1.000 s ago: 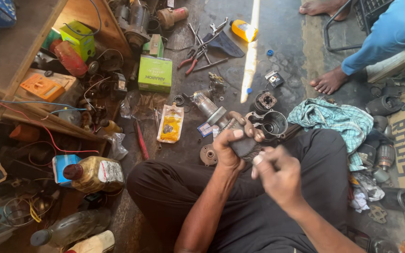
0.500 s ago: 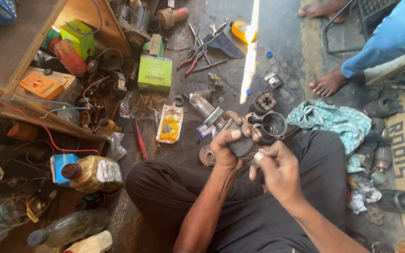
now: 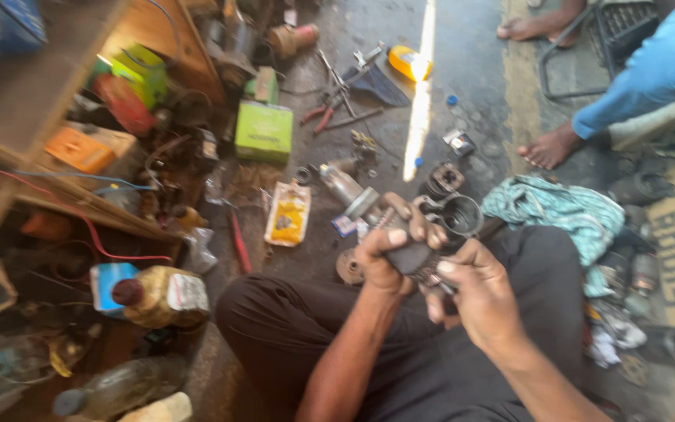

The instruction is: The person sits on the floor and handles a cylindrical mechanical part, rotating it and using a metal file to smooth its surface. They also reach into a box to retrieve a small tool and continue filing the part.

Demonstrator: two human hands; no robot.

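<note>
Closest to us, our left hand [image 3: 388, 262] is wrapped tight around a dark, greasy motor part [image 3: 414, 258] held over our lap, and our right hand [image 3: 478, 301] meets it from the other side, fingers pinched together on something small at its end; whether that is a tool or a bit of the part we cannot tell through the blur. The risk we see is a slip: the part looks oily, the pinch is fine work, and a jerk could skin a knuckle or send a small piece down among the scattered bits on the concrete floor [image 3: 470, 70], where it would be hard to find. The round metal housing [image 3: 459, 215] sits just beyond our fingers and could be knocked over by an elbow. Working outward, a squat amber bottle [image 3: 162, 297] with a pale label and dark cap lies to our left by a blue-and-white tin [image 3: 109, 283]. Further out, a flat yellow sachet [image 3: 288, 212] lies on the floor, then a square green box [image 3: 264, 131], an orange carton [image 3: 80, 148] on the wooden shelf [image 3: 56, 195], and a lime-green box [image 3: 141, 70] higher up. Farthest off, a yellow-orange bottle [image 3: 409, 62] lies near red-handled pliers [image 3: 323, 113], and another person's bare foot [image 3: 548, 147] rests at the right.
</note>
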